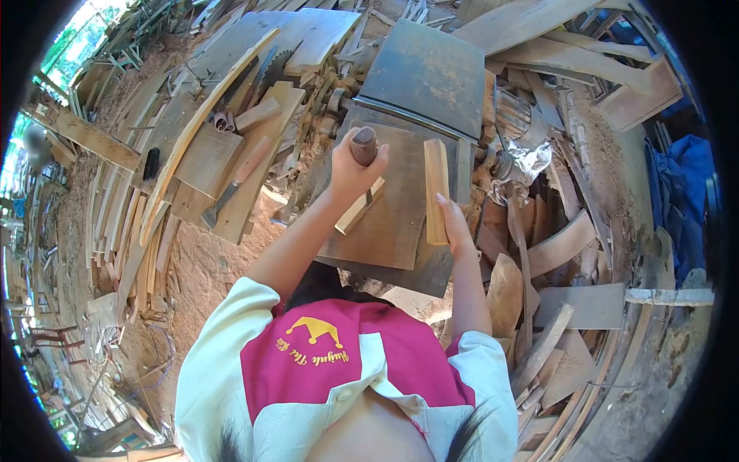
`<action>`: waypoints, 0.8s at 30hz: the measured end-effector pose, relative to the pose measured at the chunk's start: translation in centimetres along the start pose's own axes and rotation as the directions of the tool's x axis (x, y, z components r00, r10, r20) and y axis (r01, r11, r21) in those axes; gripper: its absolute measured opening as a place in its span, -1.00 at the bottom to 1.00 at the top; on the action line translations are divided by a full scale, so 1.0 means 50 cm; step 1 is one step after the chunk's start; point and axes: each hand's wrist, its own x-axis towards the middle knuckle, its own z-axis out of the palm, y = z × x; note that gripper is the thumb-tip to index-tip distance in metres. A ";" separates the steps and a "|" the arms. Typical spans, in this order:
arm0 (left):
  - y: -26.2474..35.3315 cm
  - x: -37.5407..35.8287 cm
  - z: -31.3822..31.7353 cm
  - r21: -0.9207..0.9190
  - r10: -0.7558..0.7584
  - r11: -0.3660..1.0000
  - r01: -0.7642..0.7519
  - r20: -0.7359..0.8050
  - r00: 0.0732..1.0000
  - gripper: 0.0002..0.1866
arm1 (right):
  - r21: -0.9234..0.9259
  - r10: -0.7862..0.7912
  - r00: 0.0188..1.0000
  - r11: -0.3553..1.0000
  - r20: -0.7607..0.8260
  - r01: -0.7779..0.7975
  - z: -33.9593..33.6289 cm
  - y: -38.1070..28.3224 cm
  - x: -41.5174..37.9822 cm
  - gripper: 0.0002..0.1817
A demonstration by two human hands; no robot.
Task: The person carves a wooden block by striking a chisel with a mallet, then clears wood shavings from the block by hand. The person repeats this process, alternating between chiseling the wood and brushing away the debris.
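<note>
My left hand [353,169] is wrapped round the dark round wooden handle of a chisel [364,145] held upright. Below the fist, part of what looks like its blade meets a small pale wood piece [359,209] lying on the brown work board [385,239]. My right hand [455,223] grips the near end of a longer wooden block [436,189], thumb along its side; the other fingers are mostly hidden. The block is raised at the right of the board, apart from the left hand.
A second chisel [237,183] lies on planks to the left, near a wooden block [259,115] and a toothed circular blade [275,69]. Beyond the board is a flat metal machine table [423,77]. Wood offcuts [566,245] crowd the right, beside a blue tarp [685,200].
</note>
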 end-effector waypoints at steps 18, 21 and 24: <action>0.013 -0.001 -0.051 -0.044 0.025 0.999 -0.027 -0.029 0.999 -0.91 | -0.100 -0.025 0.993 0.994 0.117 0.037 0.015 0.028 0.016 -0.33; 0.026 0.000 -0.051 -0.111 0.024 0.993 -0.028 -0.035 0.999 -0.91 | -0.094 -0.015 0.992 0.995 0.128 0.027 0.013 0.041 0.015 -0.33; 0.037 0.009 -0.052 -0.146 0.057 0.987 -0.060 -0.023 0.998 -0.91 | -0.122 -0.012 0.985 0.992 0.174 0.033 0.007 0.061 0.016 -0.33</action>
